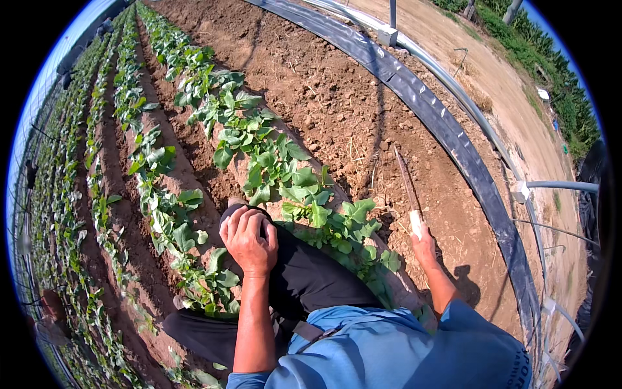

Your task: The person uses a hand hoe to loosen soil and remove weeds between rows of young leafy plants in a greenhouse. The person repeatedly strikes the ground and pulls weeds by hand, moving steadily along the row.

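Bent over the dark-trousered left knee, my left hand has its fingers curled and its palm hidden. Off to the right, my right hand grips the pale handle of a long, narrow knife. The knife's brown, rusty-looking blade points away from me over bare soil. Between my two hands runs a row of broad-leaved green crop plants, with leaves close against my leg. Another row of leafy plants grows left of the knee.
More planted ridges stretch to the left. Cloddy soil borders the near row. A black plastic strip curves along the right, beside metal pipes with white joint blocks. Outside lies a dirt track with green growth.
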### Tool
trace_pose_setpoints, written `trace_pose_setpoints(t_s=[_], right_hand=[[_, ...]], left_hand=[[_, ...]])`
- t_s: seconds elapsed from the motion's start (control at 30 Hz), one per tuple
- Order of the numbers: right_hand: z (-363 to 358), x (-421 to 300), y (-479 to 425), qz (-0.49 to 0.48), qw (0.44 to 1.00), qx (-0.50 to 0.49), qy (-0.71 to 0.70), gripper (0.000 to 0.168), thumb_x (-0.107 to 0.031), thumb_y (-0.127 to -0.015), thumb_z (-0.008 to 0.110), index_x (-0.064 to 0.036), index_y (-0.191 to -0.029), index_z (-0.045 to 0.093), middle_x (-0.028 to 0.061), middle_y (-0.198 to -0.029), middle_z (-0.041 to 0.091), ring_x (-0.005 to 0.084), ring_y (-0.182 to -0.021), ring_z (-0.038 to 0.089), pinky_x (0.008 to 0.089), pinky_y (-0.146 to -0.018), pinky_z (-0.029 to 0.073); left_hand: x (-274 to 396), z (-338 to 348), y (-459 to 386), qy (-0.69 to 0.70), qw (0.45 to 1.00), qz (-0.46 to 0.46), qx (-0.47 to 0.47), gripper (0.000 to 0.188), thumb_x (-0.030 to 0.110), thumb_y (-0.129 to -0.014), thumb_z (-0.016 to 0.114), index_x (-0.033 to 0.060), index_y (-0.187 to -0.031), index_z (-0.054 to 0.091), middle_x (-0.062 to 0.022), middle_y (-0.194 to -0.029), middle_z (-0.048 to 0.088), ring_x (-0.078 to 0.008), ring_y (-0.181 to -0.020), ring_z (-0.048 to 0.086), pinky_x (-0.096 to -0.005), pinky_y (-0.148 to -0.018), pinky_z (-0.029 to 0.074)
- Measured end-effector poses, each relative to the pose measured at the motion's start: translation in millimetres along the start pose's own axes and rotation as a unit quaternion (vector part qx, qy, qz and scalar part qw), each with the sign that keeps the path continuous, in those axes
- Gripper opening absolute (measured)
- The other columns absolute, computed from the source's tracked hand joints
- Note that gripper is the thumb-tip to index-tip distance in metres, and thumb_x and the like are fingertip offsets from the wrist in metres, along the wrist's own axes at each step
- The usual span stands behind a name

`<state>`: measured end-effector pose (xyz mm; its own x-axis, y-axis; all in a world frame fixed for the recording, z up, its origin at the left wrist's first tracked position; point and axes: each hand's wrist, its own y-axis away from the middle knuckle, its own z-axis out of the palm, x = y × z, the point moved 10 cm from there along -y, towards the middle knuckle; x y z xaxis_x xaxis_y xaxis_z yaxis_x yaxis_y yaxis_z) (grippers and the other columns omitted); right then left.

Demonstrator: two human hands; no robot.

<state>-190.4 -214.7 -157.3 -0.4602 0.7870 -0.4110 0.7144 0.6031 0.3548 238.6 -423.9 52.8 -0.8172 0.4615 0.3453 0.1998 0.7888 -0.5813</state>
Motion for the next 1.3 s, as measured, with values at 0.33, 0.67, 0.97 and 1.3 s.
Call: trace_pose_setpoints(t_s=[0.33, 0.67, 0.97, 1.3], right_hand=[[27, -117, -120, -0.107, 0.994, 0.013, 0.02, 0.059, -0.03, -0.085, 0.053, -0.008, -0.136, 0.035, 0.0258, -0.119, 0.054, 0.0404, -0.109, 0.054, 0.0441, -0.091, 0.043], [48, 46, 4, -0.173, 0.98, -0.047, 0.088, 0.054, -0.019, -0.088, 0.051, 0.001, -0.134, 0.034, 0.0228, -0.108, 0.06, 0.0398, -0.098, 0.058, 0.0438, -0.087, 0.045], [17, 29, -19, -0.162, 0.913, 0.047, -0.371, 0.046, -0.012, -0.088, 0.05, 0.001, -0.131, 0.041, 0.0148, -0.103, 0.06, 0.027, -0.093, 0.059, 0.0341, -0.085, 0.045], [-6, -46, -106, -0.212, 0.97, -0.021, 0.117, 0.038, -0.018, -0.08, 0.059, 0.0, -0.114, 0.057, 0.0188, -0.094, 0.063, 0.0297, -0.084, 0.062, 0.0382, -0.073, 0.048]], left_hand=[[-9, -8, 8, 0.003, 1.0, -0.015, -0.012, 0.016, 0.013, -0.07, 0.063, 0.0097, -0.085, 0.061, -0.0023, -0.092, 0.062, -0.0221, -0.105, 0.054, -0.0409, -0.095, 0.033], [-15, -26, 15, 0.023, 1.0, -0.011, -0.011, 0.02, 0.017, -0.069, 0.065, 0.0084, -0.086, 0.061, -0.0034, -0.098, 0.061, -0.0207, -0.107, 0.052, -0.0397, -0.096, 0.034], [6, -6, 9, 0.052, 0.995, 0.06, -0.066, 0.024, 0.023, -0.073, 0.062, 0.0091, -0.093, 0.062, -0.0039, -0.103, 0.06, -0.0217, -0.111, 0.05, -0.0406, -0.1, 0.031], [-5, -16, 34, 0.015, 0.994, 0.041, -0.102, 0.032, 0.028, -0.082, 0.058, 0.0121, -0.11, 0.061, -0.0024, -0.123, 0.054, -0.0219, -0.126, 0.039, -0.0432, -0.107, 0.024]])
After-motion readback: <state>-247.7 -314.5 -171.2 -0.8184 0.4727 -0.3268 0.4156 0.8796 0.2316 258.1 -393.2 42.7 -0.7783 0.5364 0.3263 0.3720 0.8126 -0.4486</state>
